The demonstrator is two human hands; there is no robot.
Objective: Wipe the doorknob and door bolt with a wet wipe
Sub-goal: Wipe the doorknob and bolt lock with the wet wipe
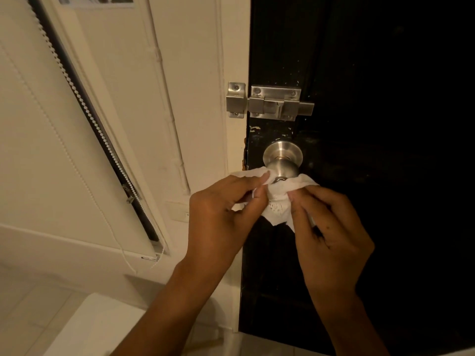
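Note:
A round steel doorknob [282,160] sticks out of a black door [385,150]. A white wet wipe [279,201] is stretched under and against the knob's near face. My left hand [221,217] pinches the wipe's left end, and my right hand [329,235] pinches its right end. A steel door bolt [276,103] is mounted above the knob, with its keeper [236,100] on the white frame. Neither hand touches the bolt.
A cream wall with a thin conduit [164,86] lies left of the door frame. A window blind with a bead chain [77,88] hangs further left. A wall switch [180,211] sits low beside the frame. A white surface [97,327] is at the bottom left.

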